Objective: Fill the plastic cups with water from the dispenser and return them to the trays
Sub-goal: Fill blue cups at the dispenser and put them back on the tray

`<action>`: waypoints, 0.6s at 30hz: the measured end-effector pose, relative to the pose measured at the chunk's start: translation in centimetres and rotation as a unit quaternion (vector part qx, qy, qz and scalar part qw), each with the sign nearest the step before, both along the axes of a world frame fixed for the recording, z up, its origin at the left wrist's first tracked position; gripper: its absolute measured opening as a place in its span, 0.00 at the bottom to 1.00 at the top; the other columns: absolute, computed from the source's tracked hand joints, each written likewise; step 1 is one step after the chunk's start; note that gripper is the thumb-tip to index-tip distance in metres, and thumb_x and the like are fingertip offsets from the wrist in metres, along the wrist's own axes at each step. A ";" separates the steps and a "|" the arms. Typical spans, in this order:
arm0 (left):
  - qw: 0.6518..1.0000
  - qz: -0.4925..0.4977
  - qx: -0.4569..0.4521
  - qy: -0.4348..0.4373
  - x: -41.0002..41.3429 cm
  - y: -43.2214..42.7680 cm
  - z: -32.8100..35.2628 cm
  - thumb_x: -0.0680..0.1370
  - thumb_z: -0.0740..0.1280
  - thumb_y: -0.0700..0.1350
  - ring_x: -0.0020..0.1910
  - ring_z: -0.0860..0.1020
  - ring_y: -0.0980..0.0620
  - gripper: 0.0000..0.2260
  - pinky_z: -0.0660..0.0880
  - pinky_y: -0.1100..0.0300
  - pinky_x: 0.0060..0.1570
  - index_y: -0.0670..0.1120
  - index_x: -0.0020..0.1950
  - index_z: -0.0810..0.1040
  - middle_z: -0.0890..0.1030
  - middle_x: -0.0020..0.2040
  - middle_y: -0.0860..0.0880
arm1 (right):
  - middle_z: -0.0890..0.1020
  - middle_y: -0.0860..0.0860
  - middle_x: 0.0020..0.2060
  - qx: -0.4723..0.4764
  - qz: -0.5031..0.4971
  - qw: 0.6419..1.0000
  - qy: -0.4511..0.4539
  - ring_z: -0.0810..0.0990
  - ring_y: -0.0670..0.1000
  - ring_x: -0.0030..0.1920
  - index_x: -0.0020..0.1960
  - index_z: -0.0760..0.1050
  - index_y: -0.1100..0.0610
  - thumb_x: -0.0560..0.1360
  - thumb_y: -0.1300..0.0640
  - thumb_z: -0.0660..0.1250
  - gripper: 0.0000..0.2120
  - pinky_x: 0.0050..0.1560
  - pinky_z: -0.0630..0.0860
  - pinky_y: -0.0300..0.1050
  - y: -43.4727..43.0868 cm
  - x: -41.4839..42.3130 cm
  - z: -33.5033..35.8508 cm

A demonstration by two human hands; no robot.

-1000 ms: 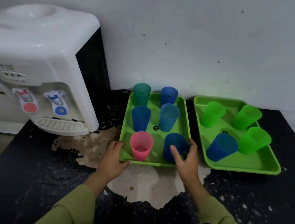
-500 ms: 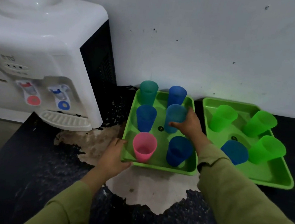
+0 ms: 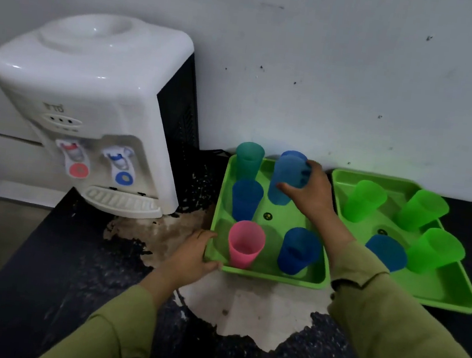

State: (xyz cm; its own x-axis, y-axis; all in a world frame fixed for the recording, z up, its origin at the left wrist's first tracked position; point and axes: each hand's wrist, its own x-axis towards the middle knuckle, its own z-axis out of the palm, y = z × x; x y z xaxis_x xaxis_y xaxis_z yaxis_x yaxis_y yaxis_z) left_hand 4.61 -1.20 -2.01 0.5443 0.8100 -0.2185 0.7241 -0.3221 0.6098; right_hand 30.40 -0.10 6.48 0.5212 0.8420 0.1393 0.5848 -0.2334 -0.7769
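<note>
The right hand (image 3: 313, 194) is reaching over the left tray (image 3: 264, 274) and gripping the light blue cup (image 3: 283, 181), thumb on its near side and fingers curled round its right wall; the cup is leaning slightly over the far right part of that tray, and whether its base is touching the tray floor cannot be told. Just behind it a darker far blue cup (image 3: 293, 153) is showing only at its rim. The left hand (image 3: 192, 255) is holding the near left corner of the same tray, fingers lying against the left rim and thumb pressing along the near edge. Inside this tray a teal cup (image 3: 249, 161) is standing at the far left, a blue cup (image 3: 245, 199) in the middle left, a pink cup (image 3: 245, 244) at the near left and a dark blue cup (image 3: 297, 250) at the near right, all upright. The right tray (image 3: 452, 297) is sitting just beside it, carrying three green cups (image 3: 364, 200) and another blue one (image 3: 386, 252). The white dispenser (image 3: 90, 95) is standing well to the left against the wall, its red tap (image 3: 77, 169) and blue tap (image 3: 123, 177) facing out above the drip grille (image 3: 120, 202). Everything is resting on a black counter (image 3: 53, 275) with a worn pale patch
</note>
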 end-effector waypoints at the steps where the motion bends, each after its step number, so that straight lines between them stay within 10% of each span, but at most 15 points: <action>1: 1.000 0.000 -0.008 -0.010 -0.5 0.5 0.4 0.72 0.70 0.51 0.62 0.72 0.51 0.27 0.69 0.59 0.61 0.48 0.68 0.66 0.72 0.65 0.50 | 0.73 0.58 0.61 0.012 0.002 1.000 -0.008 0.74 0.55 0.60 0.68 0.64 0.61 0.63 0.54 0.78 0.38 0.56 0.70 0.42 -0.3 -0.7 0.8; 12: 0.968 0.027 0.105 -0.225 -3.7 5.2 7.8 0.69 0.74 0.53 0.66 0.69 0.56 0.36 0.72 0.55 0.62 0.50 0.72 0.62 0.69 0.69 0.51 | 0.75 0.52 0.61 0.017 0.088 0.996 -0.007 0.74 0.51 0.61 0.69 0.65 0.57 0.64 0.48 0.77 0.39 0.55 0.72 0.42 -1.9 -12.5 5.4; 18: 0.955 0.009 0.083 -0.283 -7.2 6.3 8.6 0.67 0.76 0.51 0.57 0.73 0.61 0.31 0.70 0.76 0.49 0.53 0.67 0.67 0.73 0.62 0.54 | 0.74 0.53 0.65 -0.008 0.102 0.995 0.001 0.73 0.50 0.64 0.69 0.65 0.58 0.64 0.47 0.76 0.39 0.59 0.68 0.38 -1.3 -18.7 4.8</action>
State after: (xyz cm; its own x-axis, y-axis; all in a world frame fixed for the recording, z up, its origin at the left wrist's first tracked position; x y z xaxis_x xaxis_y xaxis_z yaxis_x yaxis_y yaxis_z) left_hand -2.62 5.06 6.55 0.5222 0.8186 0.2392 0.2997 -0.4388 0.8471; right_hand 11.67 -1.37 11.26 0.3403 0.9321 0.1238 0.6202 -0.1235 -0.7747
